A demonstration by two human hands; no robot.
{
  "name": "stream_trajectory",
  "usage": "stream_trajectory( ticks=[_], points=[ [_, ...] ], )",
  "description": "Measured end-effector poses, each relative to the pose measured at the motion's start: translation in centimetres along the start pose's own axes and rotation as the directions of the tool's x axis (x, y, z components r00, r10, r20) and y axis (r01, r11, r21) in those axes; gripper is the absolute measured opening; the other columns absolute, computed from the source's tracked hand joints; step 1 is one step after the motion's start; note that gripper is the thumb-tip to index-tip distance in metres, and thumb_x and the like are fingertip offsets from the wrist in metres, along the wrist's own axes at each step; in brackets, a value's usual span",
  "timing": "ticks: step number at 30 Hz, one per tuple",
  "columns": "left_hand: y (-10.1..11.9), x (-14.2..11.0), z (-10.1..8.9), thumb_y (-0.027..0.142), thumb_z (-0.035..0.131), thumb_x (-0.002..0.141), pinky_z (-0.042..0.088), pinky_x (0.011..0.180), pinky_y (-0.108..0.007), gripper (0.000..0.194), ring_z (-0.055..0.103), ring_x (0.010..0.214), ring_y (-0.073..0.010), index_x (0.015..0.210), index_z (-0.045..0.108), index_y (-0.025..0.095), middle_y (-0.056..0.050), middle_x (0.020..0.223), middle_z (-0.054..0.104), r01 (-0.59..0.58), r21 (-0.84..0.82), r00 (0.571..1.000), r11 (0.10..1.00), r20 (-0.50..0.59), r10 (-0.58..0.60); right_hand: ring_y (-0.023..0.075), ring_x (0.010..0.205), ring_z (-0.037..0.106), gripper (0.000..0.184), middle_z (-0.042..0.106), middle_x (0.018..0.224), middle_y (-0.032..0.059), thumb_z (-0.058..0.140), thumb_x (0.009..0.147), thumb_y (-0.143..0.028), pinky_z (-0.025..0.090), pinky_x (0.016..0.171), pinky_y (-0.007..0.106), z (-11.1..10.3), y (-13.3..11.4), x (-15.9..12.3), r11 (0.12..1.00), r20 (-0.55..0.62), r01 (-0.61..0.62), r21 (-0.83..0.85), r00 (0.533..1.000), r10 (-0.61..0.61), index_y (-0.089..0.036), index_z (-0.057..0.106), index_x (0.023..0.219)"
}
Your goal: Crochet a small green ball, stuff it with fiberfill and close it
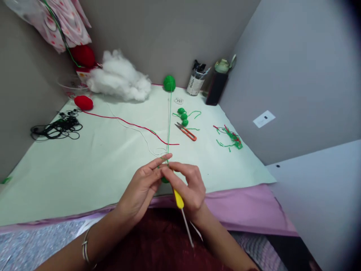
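Note:
My right hand [187,184] grips a crochet hook with a yellow handle [178,198]; one metal end sticks out below toward my lap. My left hand [145,184] pinches a small green crochet piece [165,180], mostly hidden behind the fingers. The fingertips of both hands meet at this piece. A strand of green yarn [169,124] runs from the left index finger straight back to a green yarn ball [169,83] by the wall. Just beyond my hands lie the ends of a red yarn strand [132,124] and a thin white thread [143,137].
Orange thread snips [186,131] lie beside several small green crocheted pieces [184,116]. Yarn scraps [232,139] are at the right, black cord [60,127] at the left. White stuffing [118,79], a pen cup [195,83] and a dark bottle [217,84] stand along the back wall.

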State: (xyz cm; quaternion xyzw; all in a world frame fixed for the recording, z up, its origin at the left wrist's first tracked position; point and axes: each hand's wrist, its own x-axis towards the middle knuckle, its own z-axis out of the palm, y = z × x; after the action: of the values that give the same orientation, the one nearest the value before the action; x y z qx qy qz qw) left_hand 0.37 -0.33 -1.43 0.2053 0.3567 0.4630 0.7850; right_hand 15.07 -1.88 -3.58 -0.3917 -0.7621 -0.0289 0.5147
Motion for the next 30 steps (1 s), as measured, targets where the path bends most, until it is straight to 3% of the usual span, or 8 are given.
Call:
stream_trajectory(
  ticks=[4, 9, 12, 16, 19, 23, 26, 30],
  points=[
    [0.8, 0.2, -0.4, 0.03, 0.089, 0.079, 0.047, 0.089, -0.025, 0.029, 0.062, 0.094, -0.0163, 0.107, 0.086, 0.024, -0.003, 0.096, 0.075, 0.016, 0.052, 1.0, 0.999, 0.021, -0.018, 0.0183, 0.091, 0.074, 0.031, 0.078, 0.101, 0.006, 0.062, 0.098, -0.008, 0.063, 0.076, 0.033, -0.5, 0.2, 0.3, 0.971, -0.055, -0.149, 0.185, 0.985, 0.162, -0.027, 0.075, 0.119],
    [1.1, 0.0, -0.7, 0.031, 0.087, 0.082, 0.043, 0.086, -0.028, 0.032, 0.058, 0.089, -0.0167, 0.114, 0.085, 0.029, -0.001, 0.092, 0.072, -0.172, 0.353, 0.983, 0.92, 0.0, 0.184, 0.0141, 0.064, 0.066, 0.018, 0.073, 0.08, 0.0029, 0.06, 0.102, -0.023, 0.058, 0.06, 0.029, -1.1, 0.6, 1.5, 0.652, 0.036, -0.471, 0.594, 0.826, 0.563, -0.02, 0.077, 0.095],
    [0.6, -0.3, -0.1, 0.032, 0.089, 0.081, 0.044, 0.09, -0.029, 0.042, 0.059, 0.09, -0.0167, 0.123, 0.082, 0.031, 0.0, 0.091, 0.07, -0.239, 0.336, 0.968, 0.911, 0.004, 0.252, 0.0167, 0.073, 0.071, 0.017, 0.075, 0.087, 0.0041, 0.062, 0.1, -0.019, 0.06, 0.065, 0.031, -0.3, 0.3, 1.1, 0.8, -0.01, -0.389, 0.457, 0.897, 0.442, -0.024, 0.079, 0.101],
    [0.5, -0.2, 0.6, 0.031, 0.089, 0.081, 0.047, 0.09, -0.029, 0.043, 0.063, 0.088, -0.0171, 0.123, 0.081, 0.024, -0.001, 0.087, 0.072, -0.098, 0.116, 0.995, 0.988, 0.023, 0.096, 0.0219, 0.097, 0.073, 0.037, 0.076, 0.106, 0.008, 0.066, 0.094, -0.008, 0.062, 0.078, 0.035, 0.8, -0.1, 0.2, 0.995, -0.137, -0.05, 0.086, 0.989, 0.062, -0.03, 0.078, 0.121],
    [1.1, 0.2, 0.3, 0.029, 0.087, 0.082, 0.047, 0.091, -0.028, 0.034, 0.065, 0.097, -0.0195, 0.115, 0.084, 0.021, -0.006, 0.096, 0.077, -0.001, 0.073, 0.998, 0.997, 0.068, -0.004, 0.0201, 0.09, 0.072, 0.032, 0.076, 0.099, 0.0065, 0.063, 0.096, -0.008, 0.06, 0.076, 0.034, 0.4, 0.3, 0.6, 0.958, -0.132, -0.16, 0.239, 0.972, 0.195, -0.027, 0.078, 0.117],
    [1.9, 0.5, -0.5, 0.031, 0.088, 0.082, 0.046, 0.089, -0.027, 0.029, 0.063, 0.096, -0.019, 0.11, 0.086, 0.024, -0.005, 0.095, 0.075, -0.05, 0.224, 0.998, 0.973, 0.049, 0.039, 0.0145, 0.071, 0.064, 0.018, 0.072, 0.082, 0.0019, 0.063, 0.1, -0.018, 0.054, 0.067, 0.029, -0.9, 1.2, 1.8, 0.691, -0.055, -0.414, 0.592, 0.835, 0.548, -0.023, 0.078, 0.094],
    [1.9, 0.3, -0.6, 0.031, 0.088, 0.081, 0.045, 0.083, -0.028, 0.029, 0.06, 0.087, -0.0166, 0.11, 0.086, 0.026, -0.002, 0.09, 0.071, -0.161, 0.335, 0.987, 0.928, 0.046, 0.155, 0.0127, 0.064, 0.062, 0.015, 0.07, 0.079, 0.0011, 0.065, 0.099, -0.025, 0.053, 0.063, 0.028, -1.2, 1.2, 2.1, 0.549, 0.022, -0.441, 0.71, 0.793, 0.609, -0.022, 0.078, 0.093],
    [1.2, -0.1, -0.1, 0.03, 0.09, 0.08, 0.046, 0.085, -0.029, 0.045, 0.062, 0.087, -0.017, 0.123, 0.081, 0.029, 0.0, 0.086, 0.071, -0.253, 0.359, 0.966, 0.899, 0.046, 0.253, 0.017, 0.076, 0.07, 0.018, 0.075, 0.089, 0.0041, 0.064, 0.1, -0.021, 0.059, 0.067, 0.032, -0.1, 0.4, 1.4, 0.784, -0.009, -0.376, 0.494, 0.899, 0.437, -0.026, 0.08, 0.106]
  ],
)
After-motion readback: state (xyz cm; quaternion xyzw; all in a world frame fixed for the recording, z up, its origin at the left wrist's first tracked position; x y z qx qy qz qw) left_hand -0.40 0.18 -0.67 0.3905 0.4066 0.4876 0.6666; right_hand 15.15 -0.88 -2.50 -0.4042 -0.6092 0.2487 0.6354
